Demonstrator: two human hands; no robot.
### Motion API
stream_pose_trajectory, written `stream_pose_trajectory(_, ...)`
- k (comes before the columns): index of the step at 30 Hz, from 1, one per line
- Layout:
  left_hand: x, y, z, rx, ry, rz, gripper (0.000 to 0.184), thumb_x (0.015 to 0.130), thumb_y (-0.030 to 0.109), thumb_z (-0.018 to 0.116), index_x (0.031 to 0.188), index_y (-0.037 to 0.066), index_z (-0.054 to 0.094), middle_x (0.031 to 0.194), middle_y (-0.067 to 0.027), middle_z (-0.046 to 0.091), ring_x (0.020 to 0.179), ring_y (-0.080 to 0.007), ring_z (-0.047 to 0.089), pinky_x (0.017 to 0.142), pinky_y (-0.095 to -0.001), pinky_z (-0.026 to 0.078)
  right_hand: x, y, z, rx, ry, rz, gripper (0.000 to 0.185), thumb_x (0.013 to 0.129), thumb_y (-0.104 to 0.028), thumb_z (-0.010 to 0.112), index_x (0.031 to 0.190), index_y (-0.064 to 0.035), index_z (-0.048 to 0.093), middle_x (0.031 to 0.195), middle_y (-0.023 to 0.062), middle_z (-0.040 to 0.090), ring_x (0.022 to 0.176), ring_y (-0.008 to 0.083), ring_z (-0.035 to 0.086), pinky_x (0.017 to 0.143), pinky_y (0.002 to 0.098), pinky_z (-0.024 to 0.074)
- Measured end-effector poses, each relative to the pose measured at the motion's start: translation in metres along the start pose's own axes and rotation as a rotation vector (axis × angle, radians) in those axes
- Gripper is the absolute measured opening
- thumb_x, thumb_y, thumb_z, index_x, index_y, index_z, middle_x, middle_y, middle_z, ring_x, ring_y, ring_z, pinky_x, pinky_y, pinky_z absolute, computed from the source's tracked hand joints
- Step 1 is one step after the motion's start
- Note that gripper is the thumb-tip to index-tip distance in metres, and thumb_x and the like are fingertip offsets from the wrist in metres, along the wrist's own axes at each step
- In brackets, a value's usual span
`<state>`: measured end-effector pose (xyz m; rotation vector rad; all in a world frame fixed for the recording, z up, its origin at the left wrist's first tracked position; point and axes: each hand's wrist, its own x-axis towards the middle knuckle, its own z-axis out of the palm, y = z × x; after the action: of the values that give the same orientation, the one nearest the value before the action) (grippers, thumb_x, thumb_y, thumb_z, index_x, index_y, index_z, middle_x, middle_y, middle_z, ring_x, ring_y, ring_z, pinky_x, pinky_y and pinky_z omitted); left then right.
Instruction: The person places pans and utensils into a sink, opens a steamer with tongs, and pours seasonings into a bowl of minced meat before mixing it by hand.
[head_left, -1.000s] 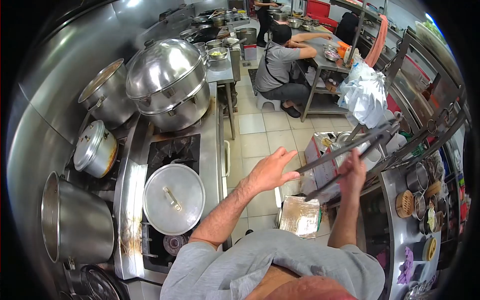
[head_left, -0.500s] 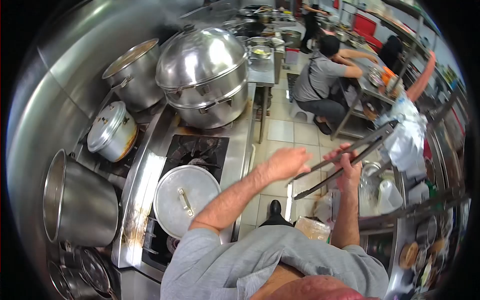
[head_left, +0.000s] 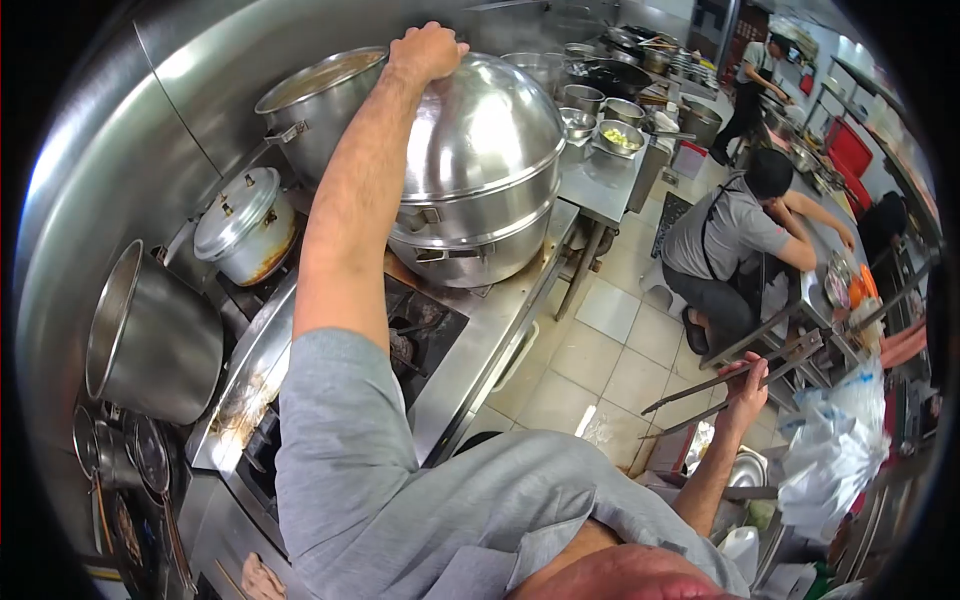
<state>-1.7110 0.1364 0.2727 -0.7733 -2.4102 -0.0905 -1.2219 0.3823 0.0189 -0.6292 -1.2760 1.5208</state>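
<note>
My left hand (head_left: 428, 52) is closed on top of the domed lid (head_left: 490, 130) of a large metal steamer, hiding the lid's knob. The lid sits level on the stacked steamer pot (head_left: 478, 258), and no gap shows at its rim. Off to the right, my right hand (head_left: 745, 395) grips long dark metal tongs (head_left: 690, 392) near their joined end. The tongs' two arms are spread apart, with nothing between them, and point left over the floor.
Behind my left arm stands a tall pot (head_left: 300, 110). A pressure cooker (head_left: 240, 228) and a deep pot (head_left: 165, 345) line the left wall. A co-worker (head_left: 725, 245) sits low at a side table; another person (head_left: 760, 90) stands farther back. A plastic bag (head_left: 835, 450) hangs at right.
My left hand has moved from near the tongs up to the top of the steamer lid. My right hand still holds the tongs, now farther right in view. The view has shifted.
</note>
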Motion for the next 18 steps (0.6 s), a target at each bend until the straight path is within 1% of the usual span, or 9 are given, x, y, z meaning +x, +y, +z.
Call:
stream_pose_trajectory(1,0.018,-0.008,0.012,0.003,-0.008,-0.009,0.043,0.086,0.04,0.048,0.114,0.009,0.055,0.119,-0.0128,0.052,0.109,-0.0295,0.051,0.089,-0.0424,0.043,0.008,0.004,0.006,0.021,-0.03,-0.002,0.037,0.092,-0.036,0.046,0.098,-0.0002,0.049,0.072,0.0076,0.052,0.064,0.0166,0.054,0.062,0.0284,0.046)
stream_pose_trajectory(3,0.044,-0.015,0.03,-0.098,-0.199,-0.142,0.041,0.086,0.039,0.049,0.114,0.01,0.057,0.118,-0.0117,0.054,0.109,-0.0286,0.052,0.091,-0.043,0.041,0.019,0.012,0.021,0.035,-0.078,0.001,0.037,0.092,-0.036,0.046,0.098,0.0,0.049,0.072,0.0077,0.052,0.064,0.0165,0.054,0.062,0.0285,0.0461)
stream_pose_trajectory(4,0.051,-0.016,0.035,-0.097,-0.203,-0.14,0.041,0.086,0.039,0.049,0.114,0.01,0.057,0.118,-0.0117,0.054,0.109,-0.0286,0.052,0.091,-0.043,0.041,0.023,0.016,0.029,0.052,-0.12,-0.002,0.037,0.092,-0.036,0.046,0.099,0.0002,0.049,0.072,0.0079,0.053,0.064,0.0165,0.054,0.062,0.0287,0.0463)
stream_pose_trajectory(6,0.062,-0.018,0.038,0.01,-0.245,-0.106,0.041,0.084,0.038,0.05,0.114,0.011,0.057,0.118,-0.0126,0.055,0.109,-0.0295,0.052,0.091,-0.0426,0.042,0.031,0.023,0.044,0.043,-0.121,0.015,0.037,0.092,-0.036,0.046,0.099,0.0004,0.049,0.073,0.0081,0.053,0.064,0.0163,0.054,0.063,0.0285,0.0464)
stream_pose_trajectory(10,0.06,-0.023,0.029,-0.02,-0.26,-0.081,0.036,0.081,0.034,0.051,0.109,0.013,0.06,0.115,-0.0138,0.056,0.105,-0.0307,0.055,0.089,-0.0421,0.043,0.045,0.026,0.072,-0.026,-0.181,0.048,0.036,0.093,-0.034,0.045,0.099,0.0011,0.049,0.074,0.0088,0.054,0.065,0.0165,0.055,0.062,0.0274,0.0458)
stream_pose_trajectory(12,0.055,-0.032,0.019,-0.04,-0.139,-0.003,0.034,0.076,0.033,0.055,0.097,0.008,0.063,0.097,-0.0121,0.064,0.092,-0.0293,0.059,0.081,-0.0398,0.046,0.06,0.02,0.088,0.05,-0.241,-0.015,0.036,0.093,-0.034,0.043,0.099,0.0009,0.049,0.074,0.0091,0.054,0.065,0.0172,0.056,0.062,0.0273,0.0455)
stream_pose_trajectory(13,0.054,-0.043,0.013,-0.073,-0.103,0.0,0.033,0.076,0.032,0.055,0.097,0.008,0.063,0.095,-0.0121,0.064,0.09,-0.0285,0.06,0.079,-0.0381,0.046,0.072,0.016,0.092,0.044,-0.261,-0.079,0.037,0.094,-0.034,0.041,0.099,0.0009,0.049,0.074,0.0093,0.054,0.065,0.018,0.056,0.063,0.0286,0.0458)
stream_pose_trajectory(16,0.031,-0.081,-0.028,-0.227,0.035,0.045,0.033,0.077,0.031,0.056,0.098,0.006,0.063,0.09,-0.0115,0.065,0.084,-0.0241,0.061,0.077,-0.0334,0.046,0.098,-0.011,0.112,0.18,-0.26,-0.181,0.04,0.093,-0.038,0.041,0.099,0.0011,0.049,0.077,0.0095,0.053,0.07,0.0199,0.056,0.067,0.0327,0.0464)
stream_pose_trajectory(18,0.012,-0.112,-0.048,-0.286,0.115,-0.046,0.036,0.08,0.032,0.058,0.104,0.006,0.062,0.094,-0.0096,0.065,0.086,-0.0189,0.061,0.076,-0.0306,0.046,0.12,-0.025,0.118,0.27,-0.283,-0.263,0.043,0.092,-0.041,0.042,0.101,0.0006,0.048,0.08,0.0093,0.053,0.075,0.0209,0.055,0.071,0.0362,0.0462)
